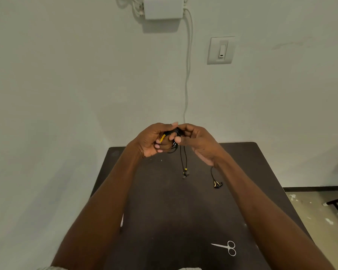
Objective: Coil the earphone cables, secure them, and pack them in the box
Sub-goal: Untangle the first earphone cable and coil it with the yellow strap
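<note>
Black cable (175, 133) sat bunched at frame centre, left hand (152, 141) and right hand (195, 143) both pinching it; tight, even loops would tie best.

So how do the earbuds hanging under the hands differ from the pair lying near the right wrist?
The hanging earbuds dangle in the air on cables running down from the coiled bundle that the left hand and right hand hold; the second earbuds appear to rest on the table, off to the right. Both are black with yellow accents.
</note>
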Tool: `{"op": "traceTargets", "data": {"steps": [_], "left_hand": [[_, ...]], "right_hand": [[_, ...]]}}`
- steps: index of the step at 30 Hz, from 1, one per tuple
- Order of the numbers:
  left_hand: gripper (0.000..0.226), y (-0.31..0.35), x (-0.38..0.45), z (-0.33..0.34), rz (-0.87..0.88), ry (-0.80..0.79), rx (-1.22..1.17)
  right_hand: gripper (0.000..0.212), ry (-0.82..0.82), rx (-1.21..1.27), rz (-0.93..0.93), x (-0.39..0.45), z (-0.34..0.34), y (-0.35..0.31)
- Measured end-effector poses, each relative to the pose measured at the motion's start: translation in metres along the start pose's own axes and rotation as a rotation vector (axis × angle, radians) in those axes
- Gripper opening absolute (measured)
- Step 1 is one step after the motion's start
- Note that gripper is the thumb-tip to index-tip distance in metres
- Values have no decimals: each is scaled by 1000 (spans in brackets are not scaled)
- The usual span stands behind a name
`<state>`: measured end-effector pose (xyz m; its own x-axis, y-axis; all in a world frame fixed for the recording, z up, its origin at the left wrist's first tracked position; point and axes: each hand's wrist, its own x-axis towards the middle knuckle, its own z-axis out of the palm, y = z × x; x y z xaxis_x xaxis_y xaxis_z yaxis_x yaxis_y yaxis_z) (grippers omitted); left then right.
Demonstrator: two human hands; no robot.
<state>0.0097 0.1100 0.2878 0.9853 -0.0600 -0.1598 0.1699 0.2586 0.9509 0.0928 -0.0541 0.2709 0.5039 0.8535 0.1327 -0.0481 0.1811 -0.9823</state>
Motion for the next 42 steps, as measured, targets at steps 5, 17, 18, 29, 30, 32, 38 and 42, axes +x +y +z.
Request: {"op": "traceTargets", "data": {"steps": [5,17,18,29,30,32,38,42], "left_hand": [[45,-6,-5,1,91,-9,-48],[40,-2,-8,14,187,352,9],[40,-3,-7,16,192,400,-5],[18,0,-18,1,220,434,410],[17,2,-20,-2,189,408,436],[22,6,-21,-7,97,352,499],[41,17,-18,-11,-82,248,649],[39,18,-10,-14,-48,278,755]], "right_hand": [[25,11,-11,-6,1,7,4],[16,129,-199,-21,8,21,7],[16,135,-251,-17,10,20,6],[20,59,-702,-45,18,4,-7],[19,56,-717,-38,17,4,-7],[18,46,-748,-18,18,2,-5],[18,11,-870,-10,23,1,-3],[20,-44,-895,-9,26,-2,-5]]}}
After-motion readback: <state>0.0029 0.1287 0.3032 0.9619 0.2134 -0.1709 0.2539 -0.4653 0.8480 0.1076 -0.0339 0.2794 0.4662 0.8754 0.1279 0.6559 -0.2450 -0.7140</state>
